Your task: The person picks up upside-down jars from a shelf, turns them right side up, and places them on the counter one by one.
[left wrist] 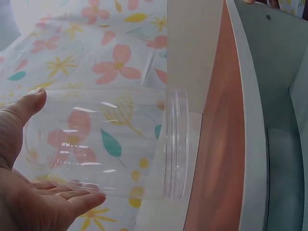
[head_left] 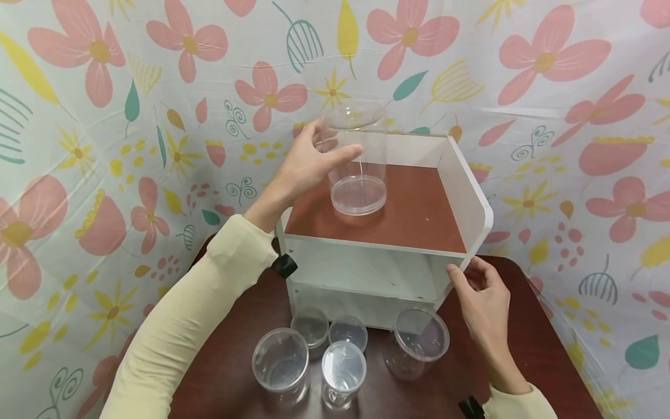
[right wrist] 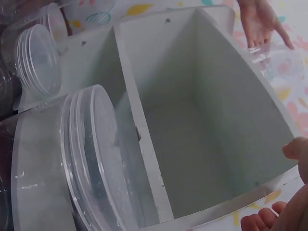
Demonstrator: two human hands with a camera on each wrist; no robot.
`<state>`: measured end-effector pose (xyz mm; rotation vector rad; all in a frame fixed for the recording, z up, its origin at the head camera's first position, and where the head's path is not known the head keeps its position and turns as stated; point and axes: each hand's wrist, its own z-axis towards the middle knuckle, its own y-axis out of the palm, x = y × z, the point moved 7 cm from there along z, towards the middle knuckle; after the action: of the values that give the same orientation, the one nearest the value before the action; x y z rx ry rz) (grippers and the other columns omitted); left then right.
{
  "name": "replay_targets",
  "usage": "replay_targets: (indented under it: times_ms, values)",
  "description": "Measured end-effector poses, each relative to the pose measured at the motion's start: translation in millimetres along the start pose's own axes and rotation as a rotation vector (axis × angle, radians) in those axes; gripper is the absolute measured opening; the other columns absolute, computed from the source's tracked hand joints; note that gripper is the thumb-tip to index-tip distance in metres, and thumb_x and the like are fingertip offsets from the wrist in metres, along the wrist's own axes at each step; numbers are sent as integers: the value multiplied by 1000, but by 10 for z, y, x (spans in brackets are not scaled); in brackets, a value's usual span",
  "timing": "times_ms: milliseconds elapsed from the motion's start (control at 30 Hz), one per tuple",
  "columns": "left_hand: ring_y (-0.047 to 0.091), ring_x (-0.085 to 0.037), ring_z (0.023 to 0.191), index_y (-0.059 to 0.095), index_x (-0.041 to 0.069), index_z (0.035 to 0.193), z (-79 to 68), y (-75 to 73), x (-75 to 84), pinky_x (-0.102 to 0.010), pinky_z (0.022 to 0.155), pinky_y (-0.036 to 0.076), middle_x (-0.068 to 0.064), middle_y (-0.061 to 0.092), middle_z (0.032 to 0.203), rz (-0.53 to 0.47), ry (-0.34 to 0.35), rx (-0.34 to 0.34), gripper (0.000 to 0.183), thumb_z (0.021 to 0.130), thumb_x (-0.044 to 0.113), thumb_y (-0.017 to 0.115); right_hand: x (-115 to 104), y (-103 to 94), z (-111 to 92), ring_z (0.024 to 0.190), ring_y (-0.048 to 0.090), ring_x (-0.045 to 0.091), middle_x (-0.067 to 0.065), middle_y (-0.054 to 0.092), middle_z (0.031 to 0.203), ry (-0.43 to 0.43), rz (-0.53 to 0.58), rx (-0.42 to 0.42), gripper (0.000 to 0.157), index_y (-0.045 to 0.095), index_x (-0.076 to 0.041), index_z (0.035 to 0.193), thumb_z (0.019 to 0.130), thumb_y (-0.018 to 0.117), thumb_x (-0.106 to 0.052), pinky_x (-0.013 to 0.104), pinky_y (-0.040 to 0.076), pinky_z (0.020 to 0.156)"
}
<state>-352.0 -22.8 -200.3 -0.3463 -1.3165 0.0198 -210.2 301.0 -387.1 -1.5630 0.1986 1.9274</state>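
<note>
My left hand [head_left: 309, 157] holds a clear plastic jar [head_left: 359, 169] by its upper part, with the thumb at the front and the fingers around the side. The jar stands upright over the brown top board [head_left: 413, 215] of a white shelf unit [head_left: 361, 265], its ridged end facing down. In the left wrist view that ridged end [left wrist: 177, 144] is close to the board; whether it touches, I cannot tell. My right hand [head_left: 484, 297] grips the front edge of the unit's right side panel, the thumb [right wrist: 296, 148] on one face and the curled fingers [right wrist: 264, 219] on the other.
Several clear lidded jars stand on the dark brown table [head_left: 225, 361] before the unit, among them a wide jar [head_left: 419, 343] at the right, a jar [head_left: 282, 364] at the left and a narrow jar [head_left: 344, 372]. Behind hangs a flowered curtain [head_left: 209, 116].
</note>
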Motion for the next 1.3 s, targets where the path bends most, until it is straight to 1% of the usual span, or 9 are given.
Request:
replay_targets:
  times_ms: [167,300,467,567,767,933,1033,1167,1300]
  values:
    - [49,-13,138,32,20,161,-73,-47,-1,-33,109,45,-4,48,153,-29,-1,5,93,86,40,83,-57,-68,-59,104,62,9,-1,64,116,1,95,34,41,63,-5,132,96,75,-19,12,47,86]
    - [50,-14,137,34,21,161,-129,-96,-1,-36,109,45,-3,50,150,-65,12,8,88,88,36,82,-92,-102,-88,108,62,12,3,64,118,-5,166,45,40,62,0,133,96,73,-11,13,47,89]
    - [50,-14,138,33,19,161,-212,-116,-14,-37,110,44,-2,50,151,-87,12,-8,88,89,37,81,-117,-120,-129,111,61,13,4,65,119,3,171,26,41,61,1,134,97,73,-11,12,46,91]
    - [49,-19,139,31,17,161,-262,-107,-16,-37,111,43,-4,51,150,-126,26,-19,88,91,33,80,-136,-120,-161,113,60,15,5,64,121,18,178,9,42,60,1,136,97,72,-11,13,46,92]
    - [53,-20,135,40,16,157,-369,-57,10,-35,110,44,-7,55,145,-238,79,-51,74,93,20,77,-184,-124,-217,115,59,17,7,64,123,47,231,-6,41,60,0,135,97,72,-9,13,46,93]
    - [54,-24,135,44,11,153,-488,-1,17,-35,109,44,-9,55,145,-305,89,-85,66,94,14,74,-224,-128,-254,114,60,19,8,64,120,45,258,-8,38,62,0,133,96,71,-5,13,48,91]
    - [53,-27,137,42,9,154,-561,45,6,-36,111,43,-12,54,147,-321,87,-105,66,95,12,71,-242,-120,-277,111,61,18,9,65,118,44,280,-11,36,63,0,131,96,71,-3,14,49,91]
    - [53,-23,137,35,10,160,-668,120,-28,-37,113,41,-12,53,148,-326,69,-129,72,96,10,69,-264,-97,-315,107,63,16,12,66,118,47,314,-28,33,63,2,129,96,69,-1,14,50,90]
    - [51,-21,138,31,10,161,-766,208,-65,-41,113,41,-11,52,149,-350,54,-160,74,96,6,67,-297,-70,-356,107,63,15,13,66,119,30,301,-50,34,62,4,131,97,68,0,14,50,90]
